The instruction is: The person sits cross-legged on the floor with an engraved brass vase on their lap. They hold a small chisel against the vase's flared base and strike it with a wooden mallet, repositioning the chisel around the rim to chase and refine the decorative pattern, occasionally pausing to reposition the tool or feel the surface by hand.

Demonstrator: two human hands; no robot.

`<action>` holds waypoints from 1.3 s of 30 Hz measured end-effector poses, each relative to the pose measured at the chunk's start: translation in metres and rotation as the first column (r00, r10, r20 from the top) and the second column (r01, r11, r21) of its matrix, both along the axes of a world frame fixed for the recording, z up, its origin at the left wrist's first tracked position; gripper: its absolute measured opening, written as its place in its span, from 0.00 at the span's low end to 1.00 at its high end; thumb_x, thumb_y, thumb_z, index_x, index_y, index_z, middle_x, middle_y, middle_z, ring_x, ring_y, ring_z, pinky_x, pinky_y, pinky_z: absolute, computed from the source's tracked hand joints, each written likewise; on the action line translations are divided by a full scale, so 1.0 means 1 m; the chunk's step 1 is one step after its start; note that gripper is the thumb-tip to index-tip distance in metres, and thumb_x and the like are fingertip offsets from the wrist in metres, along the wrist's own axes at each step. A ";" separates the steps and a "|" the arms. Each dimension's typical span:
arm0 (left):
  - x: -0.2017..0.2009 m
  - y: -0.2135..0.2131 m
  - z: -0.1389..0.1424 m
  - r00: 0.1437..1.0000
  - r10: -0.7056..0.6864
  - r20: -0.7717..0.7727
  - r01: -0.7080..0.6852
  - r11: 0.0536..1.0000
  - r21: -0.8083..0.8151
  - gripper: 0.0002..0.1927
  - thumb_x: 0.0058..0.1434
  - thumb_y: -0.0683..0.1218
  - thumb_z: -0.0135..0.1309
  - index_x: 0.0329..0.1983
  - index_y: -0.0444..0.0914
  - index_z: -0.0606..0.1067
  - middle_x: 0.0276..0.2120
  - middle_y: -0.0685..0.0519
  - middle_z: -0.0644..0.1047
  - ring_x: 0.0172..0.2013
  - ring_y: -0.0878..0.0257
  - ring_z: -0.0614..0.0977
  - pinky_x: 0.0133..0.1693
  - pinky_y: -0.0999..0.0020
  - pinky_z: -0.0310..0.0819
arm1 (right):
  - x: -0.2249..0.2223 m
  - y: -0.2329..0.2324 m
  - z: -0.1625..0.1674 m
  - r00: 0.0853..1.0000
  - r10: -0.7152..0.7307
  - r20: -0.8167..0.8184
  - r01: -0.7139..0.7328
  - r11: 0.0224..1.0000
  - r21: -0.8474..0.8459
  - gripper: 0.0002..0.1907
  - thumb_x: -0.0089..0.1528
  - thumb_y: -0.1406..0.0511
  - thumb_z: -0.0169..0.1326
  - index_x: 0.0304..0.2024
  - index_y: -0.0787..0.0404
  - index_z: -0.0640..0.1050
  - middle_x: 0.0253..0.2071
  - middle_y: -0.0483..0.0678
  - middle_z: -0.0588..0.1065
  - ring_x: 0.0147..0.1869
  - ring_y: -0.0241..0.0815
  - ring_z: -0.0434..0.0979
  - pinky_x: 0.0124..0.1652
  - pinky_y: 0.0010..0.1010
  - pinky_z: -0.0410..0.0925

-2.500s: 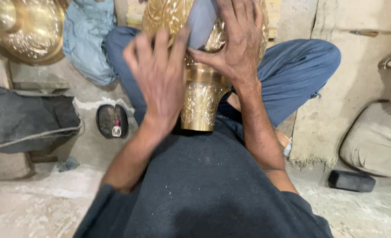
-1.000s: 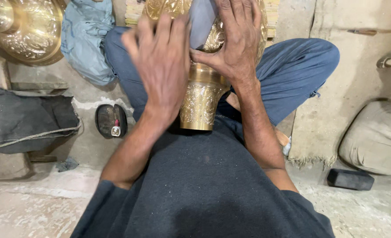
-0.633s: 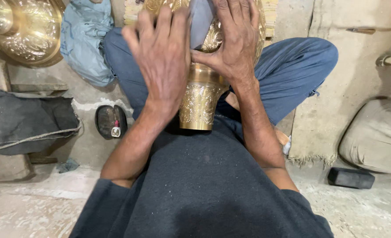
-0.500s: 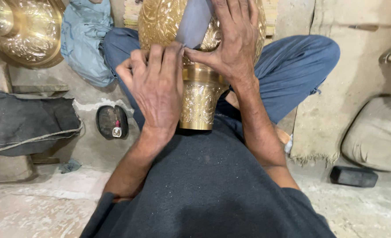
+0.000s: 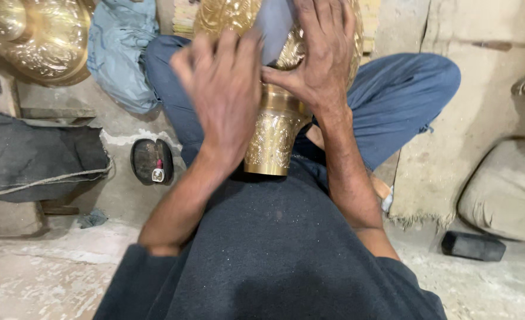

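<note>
**Shiny brass vase in two hands**

Brass, gold and full of carved patterns: that is the big vase (image 5: pixel 274 127) lying across the person's lap, its neck pointing near and its round belly far. The left hand (image 5: pixel 224 98) lies open and flat on the left side of the vase, fingers spread, a bit blurred. The right hand (image 5: pixel 321 56) is open too, pressing a grey cloth (image 5: pixel 272 24) against the belly.

The person sits with legs crossed in blue trousers (image 5: pixel 392 101). Far left is another brass pot (image 5: pixel 40 38) beside a light blue cloth (image 5: pixel 120 53). A small black thing (image 5: pixel 151 161) lies on the floor to the left. A black block (image 5: pixel 472 246) lies near right, beside a tan cushion (image 5: pixel 508 189).
</note>
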State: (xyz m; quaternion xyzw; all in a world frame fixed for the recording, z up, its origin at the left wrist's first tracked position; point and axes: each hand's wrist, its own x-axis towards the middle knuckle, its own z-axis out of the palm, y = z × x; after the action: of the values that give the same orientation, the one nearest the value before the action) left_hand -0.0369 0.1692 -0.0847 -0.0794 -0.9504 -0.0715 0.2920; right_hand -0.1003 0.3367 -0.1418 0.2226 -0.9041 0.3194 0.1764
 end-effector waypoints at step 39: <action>-0.004 -0.001 0.001 0.999 -0.018 0.028 0.019 0.999 -0.042 0.10 0.75 0.46 0.58 0.55 0.39 0.77 0.47 0.53 0.75 0.50 0.57 0.69 0.53 0.54 0.60 | 0.000 0.003 -0.012 1.000 -0.022 -0.022 0.022 0.999 0.026 0.58 0.53 0.35 0.72 0.73 0.59 0.67 0.73 0.52 0.66 0.79 0.51 0.62 0.77 0.54 0.49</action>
State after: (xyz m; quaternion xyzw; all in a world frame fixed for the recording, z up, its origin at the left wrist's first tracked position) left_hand -0.0413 0.1681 -0.0834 -0.0935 -0.9549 -0.0553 0.2764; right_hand -0.1003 0.3393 -0.1541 0.2184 -0.9085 0.3033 0.1869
